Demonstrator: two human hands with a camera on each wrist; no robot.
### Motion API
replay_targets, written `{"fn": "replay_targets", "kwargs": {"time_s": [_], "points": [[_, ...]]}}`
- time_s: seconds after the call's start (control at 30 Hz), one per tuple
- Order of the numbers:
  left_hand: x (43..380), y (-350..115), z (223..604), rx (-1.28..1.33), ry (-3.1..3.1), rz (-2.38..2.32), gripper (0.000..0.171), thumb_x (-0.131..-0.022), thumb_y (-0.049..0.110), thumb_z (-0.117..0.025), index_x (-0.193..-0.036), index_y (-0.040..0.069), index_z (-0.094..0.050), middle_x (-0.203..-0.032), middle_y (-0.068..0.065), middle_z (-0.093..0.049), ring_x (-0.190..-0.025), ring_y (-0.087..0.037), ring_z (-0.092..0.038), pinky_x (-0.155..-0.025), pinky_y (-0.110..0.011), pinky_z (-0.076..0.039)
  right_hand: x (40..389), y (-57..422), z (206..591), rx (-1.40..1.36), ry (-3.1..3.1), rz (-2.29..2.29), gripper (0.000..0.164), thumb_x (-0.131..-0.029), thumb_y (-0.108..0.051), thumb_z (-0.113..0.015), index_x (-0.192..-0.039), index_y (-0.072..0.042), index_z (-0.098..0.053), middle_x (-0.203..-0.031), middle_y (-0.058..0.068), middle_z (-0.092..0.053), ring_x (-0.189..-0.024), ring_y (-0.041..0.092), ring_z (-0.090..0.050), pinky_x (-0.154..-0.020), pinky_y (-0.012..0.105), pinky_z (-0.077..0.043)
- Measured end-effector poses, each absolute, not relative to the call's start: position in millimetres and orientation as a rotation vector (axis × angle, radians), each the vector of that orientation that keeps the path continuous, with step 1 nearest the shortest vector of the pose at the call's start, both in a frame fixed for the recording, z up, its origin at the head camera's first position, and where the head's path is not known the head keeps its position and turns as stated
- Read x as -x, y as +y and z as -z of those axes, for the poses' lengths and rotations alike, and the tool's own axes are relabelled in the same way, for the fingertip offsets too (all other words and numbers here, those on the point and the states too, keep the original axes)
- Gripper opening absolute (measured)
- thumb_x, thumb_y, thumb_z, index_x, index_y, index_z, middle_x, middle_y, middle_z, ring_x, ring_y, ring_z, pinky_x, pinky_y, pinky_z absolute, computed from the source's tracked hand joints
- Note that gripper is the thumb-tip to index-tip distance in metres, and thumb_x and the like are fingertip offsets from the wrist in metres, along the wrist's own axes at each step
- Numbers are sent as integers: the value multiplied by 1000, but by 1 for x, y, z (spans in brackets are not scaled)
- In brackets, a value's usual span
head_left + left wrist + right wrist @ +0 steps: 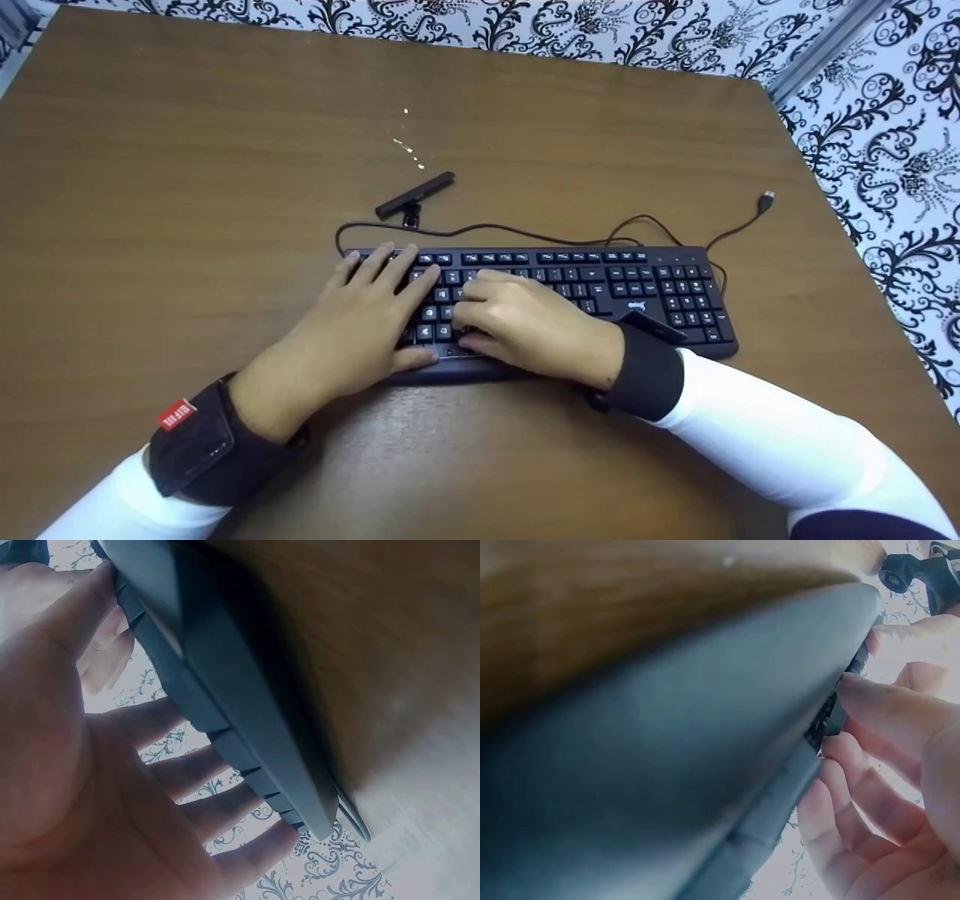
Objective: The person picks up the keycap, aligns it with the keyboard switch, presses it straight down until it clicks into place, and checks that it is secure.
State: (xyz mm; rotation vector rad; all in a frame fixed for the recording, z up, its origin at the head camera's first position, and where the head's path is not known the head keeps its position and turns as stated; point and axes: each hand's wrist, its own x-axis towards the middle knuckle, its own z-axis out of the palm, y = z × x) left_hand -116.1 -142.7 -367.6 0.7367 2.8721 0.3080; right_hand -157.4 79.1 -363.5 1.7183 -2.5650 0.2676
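A black full-size keyboard [637,300] lies on the brown table, its number pad to the right. My left hand [360,315] rests on its left end, fingers spread over the keys and thumb near the front edge. The left wrist view shows the palm [112,795] facing the keyboard's side. Over the middle-left keys is my right hand [525,319], its fingers bent and fingertips low on the keys. From the right wrist, the thumb [885,705] touches the keyboard beside a dark gap in the front key row. Whether anything is pinched there is hidden.
Behind the keyboard stands a black webcam-like bar [416,195] on a small clip. A thin black cable [480,227] runs along the back edge, and a USB plug [765,201] lies at the right. Small pale flecks [409,150] dot the table [187,150] beyond.
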Motion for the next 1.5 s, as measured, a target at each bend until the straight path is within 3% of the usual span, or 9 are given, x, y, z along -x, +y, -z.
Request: {"fn": "replay_targets", "kwargs": {"time_s": [0.67,1.13,1.5], "points": [[115,-145,367,-740,2893,-288,89,-89,60,-65,-156,9,-35,-163,-22,-27,-150,-45,-25,-118,-66,-23,154,69,355,-1637,-2747,-363,8,-88,-11,-75,-94,-7,-75,-91,5,-71,-83,19,-67,-78,30,-59],[117,-144,369,-743,2875,-288,90,-89,61,-64,-157,10,-33,-164,-21,-24,-151,-43,-22,-119,-66,-20,151,64,357,-1641,-2814,-250,5,-87,-8,-74,-87,-8,-69,-87,3,-69,-83,20,-64,-76,32,-56],[117,-144,371,-742,2875,-280,91,-89,62,-64,-157,11,-33,-164,-20,-24,-151,-43,-22,-120,-65,-20,152,65,354,-1676,-2767,-219,7,-88,-13,-74,-93,-8,-71,-89,3,-69,-83,20,-65,-79,34,-57]]}}
